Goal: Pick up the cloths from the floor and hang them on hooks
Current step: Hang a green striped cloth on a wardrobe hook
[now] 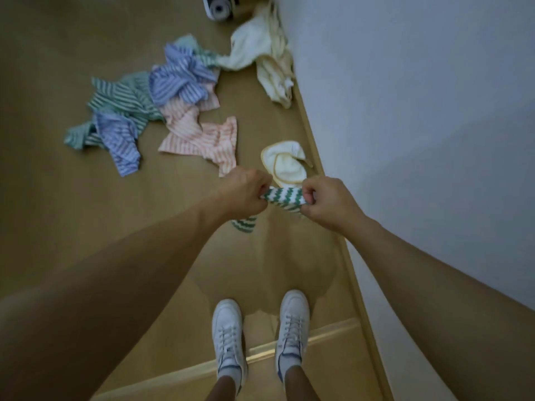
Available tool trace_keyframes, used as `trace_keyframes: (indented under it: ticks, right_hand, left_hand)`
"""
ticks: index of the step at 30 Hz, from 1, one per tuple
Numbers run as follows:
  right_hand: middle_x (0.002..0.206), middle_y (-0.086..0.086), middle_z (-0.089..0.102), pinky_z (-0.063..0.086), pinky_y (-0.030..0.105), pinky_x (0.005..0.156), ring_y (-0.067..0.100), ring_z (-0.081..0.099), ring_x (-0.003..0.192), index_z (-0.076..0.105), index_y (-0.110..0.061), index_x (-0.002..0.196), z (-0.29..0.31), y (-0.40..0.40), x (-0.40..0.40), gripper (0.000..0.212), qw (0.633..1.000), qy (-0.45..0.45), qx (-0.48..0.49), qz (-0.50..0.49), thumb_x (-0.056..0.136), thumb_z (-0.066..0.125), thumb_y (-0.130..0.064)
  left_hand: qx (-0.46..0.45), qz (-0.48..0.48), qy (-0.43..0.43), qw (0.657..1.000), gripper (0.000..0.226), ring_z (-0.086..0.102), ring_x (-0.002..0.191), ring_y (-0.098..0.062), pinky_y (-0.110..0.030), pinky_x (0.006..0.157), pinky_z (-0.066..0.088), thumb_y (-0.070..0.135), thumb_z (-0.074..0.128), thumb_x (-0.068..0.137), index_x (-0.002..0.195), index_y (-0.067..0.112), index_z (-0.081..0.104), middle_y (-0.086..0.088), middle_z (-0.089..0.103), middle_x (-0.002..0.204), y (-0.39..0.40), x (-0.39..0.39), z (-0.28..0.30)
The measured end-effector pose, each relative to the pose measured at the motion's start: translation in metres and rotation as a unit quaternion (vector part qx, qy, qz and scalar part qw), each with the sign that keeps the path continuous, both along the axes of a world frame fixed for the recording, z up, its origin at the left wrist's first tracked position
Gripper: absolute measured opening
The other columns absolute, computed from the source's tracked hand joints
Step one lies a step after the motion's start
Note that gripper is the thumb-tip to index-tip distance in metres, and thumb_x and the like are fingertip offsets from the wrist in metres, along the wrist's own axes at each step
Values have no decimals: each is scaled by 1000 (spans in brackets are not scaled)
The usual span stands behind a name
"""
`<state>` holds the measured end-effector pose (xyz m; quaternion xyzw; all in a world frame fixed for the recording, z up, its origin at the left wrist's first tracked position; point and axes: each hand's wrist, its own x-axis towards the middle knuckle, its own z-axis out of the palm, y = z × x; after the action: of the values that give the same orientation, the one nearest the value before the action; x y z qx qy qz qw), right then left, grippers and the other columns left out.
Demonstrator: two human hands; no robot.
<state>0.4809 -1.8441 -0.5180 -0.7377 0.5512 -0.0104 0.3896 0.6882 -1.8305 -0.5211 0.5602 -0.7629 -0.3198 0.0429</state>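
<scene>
fingers of the left hand curl round one end of a green-and-white zigzag cloth, and the right hand pinches the other end, so the cloth is stretched between them above the wooden floor with a corner hanging below the left hand. farther off on the floor, from left to right, lie green striped cloths, blue striped cloths, a pink striped cloth, a small white cloth with yellow trim just past the hands, and cream cloths against the white wall. white sneakers stand below the hands.
</scene>
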Motion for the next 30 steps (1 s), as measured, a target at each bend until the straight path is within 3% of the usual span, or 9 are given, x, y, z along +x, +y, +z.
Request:
trace_keyframes:
  ticks: [4,7,11,15,17,20,23,26,30]
  right_hand:
    - [76,-12,52,34,10,60,9,54,75,54,-24,63,135,-31,4,22,998,-26,-23,44,68,73,-13]
    - [77,-13,57,34,8,56,-2,54,72,54,-28,66,237,-47,9,24,995,-71,-48,47,71,77,-30]
    - [79,-18,60,38,2,60,-14,55,72,53,-30,83,360,-55,23,20,983,-141,-111,38,78,72,-35]
    - [88,-25,61,38,2,63,-19,57,81,53,-36,94,457,-54,38,23,978,-135,-150,50,81,72,-31]
    - [90,-22,62,42,7,67,-12,59,83,57,-33,95,498,-52,45,24,974,-128,-175,64,80,73,-25]
    - [89,-17,64,47,12,69,-5,62,82,61,-31,93,555,-50,55,23,967,-119,-210,80,78,75,-20]
    - [88,-15,65,50,18,70,-1,62,81,64,-31,90,606,-48,66,18,959,-108,-246,90,78,75,-25]
    - [86,-14,67,49,20,70,-1,62,80,67,-30,89,649,-46,80,13,952,-110,-274,87,83,69,-41]
    - [70,-8,65,42,22,60,2,59,64,69,-23,74,689,-43,102,29,936,-129,-323,62,92,57,-43]
  left_hand:
    - [-22,14,20,999,28,41,58,-26,-32,54,22,3,67,68,65,12,40,3,34,56,-20,9,125]
    - [-19,34,49,998,28,44,61,-23,-34,55,32,6,68,67,70,14,41,4,39,62,-29,17,212]
    - [-10,54,104,993,44,57,82,-20,-36,68,49,15,77,68,99,20,47,3,55,89,-34,26,320]
    - [1,50,193,980,70,61,92,-5,-18,76,53,25,84,71,129,31,45,9,56,108,-40,34,418]
    - [-41,37,191,980,51,61,83,2,-14,71,48,30,80,77,122,26,56,13,60,100,-41,37,461]
    - [-120,29,160,979,15,58,68,-4,-24,65,43,27,73,85,94,15,70,4,65,78,-42,43,520]
    - [-164,36,143,975,15,53,62,-10,-27,60,40,27,72,86,83,12,69,-6,63,70,-38,55,571]
    - [-203,26,129,970,19,47,57,-3,-19,55,36,27,76,82,74,22,59,5,54,65,-33,72,622]
    - [-191,32,116,974,20,62,78,-8,-26,70,52,31,76,81,85,25,57,1,64,85,-24,99,677]
